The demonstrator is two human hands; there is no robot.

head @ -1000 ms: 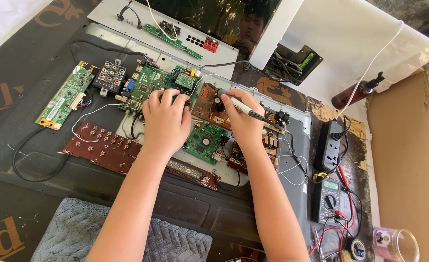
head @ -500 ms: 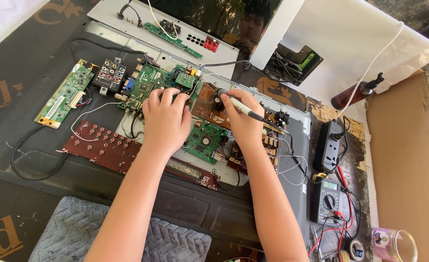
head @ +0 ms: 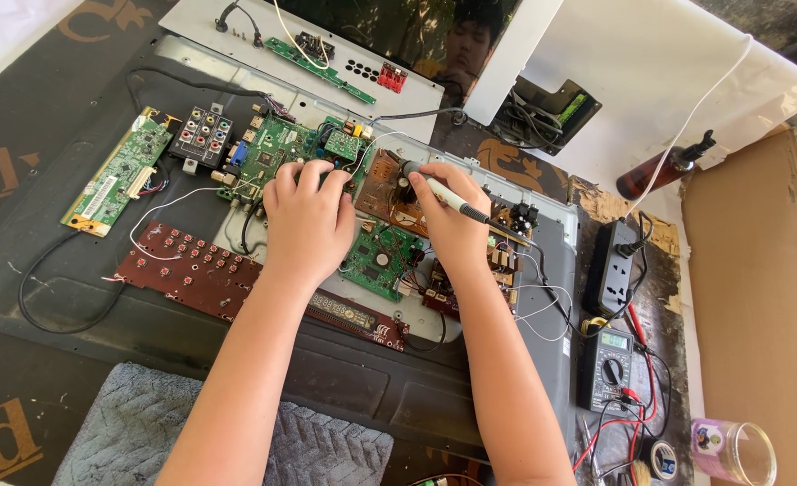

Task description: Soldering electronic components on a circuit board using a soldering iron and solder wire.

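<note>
Can't really see what's under the left hand (head: pixel 307 220), it covers part of the green board (head: pixel 281 153) at center frame, fingers curled down on it, so its grip is hard to call. Right hand (head: pixel 451 225) has a closed grip on a soldering iron (head: pixel 457 202), tip hidden near the brown board (head: pixel 385 189). Multimeter (head: pixel 607 364) sits lower right.

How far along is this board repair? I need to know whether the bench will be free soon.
Already done: the flat panel's back is open and its circuit boards lie bare. In hand: the right hand holds a soldering iron over the brown board, while the left hand presses on the green main board. Left: the boards are loose, wires trail, and the multimeter is out, so closing up looks some way off.
</note>
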